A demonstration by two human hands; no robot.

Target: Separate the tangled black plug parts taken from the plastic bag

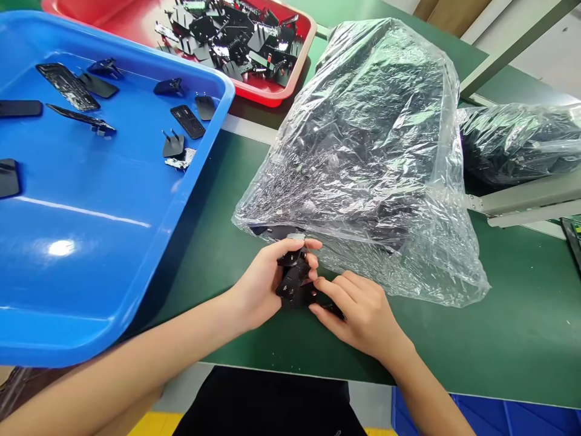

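My left hand (263,278) is wrapped round a small bunch of black plastic parts (294,280), some with small metal contacts showing. A pale piece shows at the tip of my left thumb. My right hand (363,312) is just to the right, with its fingers curled and its thumb and index finger at the edge of the bunch. Under the right palm a black plastic part (336,310) shows in part; the fingers hide the rest. Right behind both hands lies a clear plastic bag (363,157) filled with black parts, its near edge almost touching my left fingertips.
A blue tray (181,200) on the left holds several scattered black parts, some with two pins. Behind it, a red tray (272,97) carries a heap of similar pieces. A second filled bag (521,145) lies at right, beside a metal frame (535,197) on the green table (512,327).
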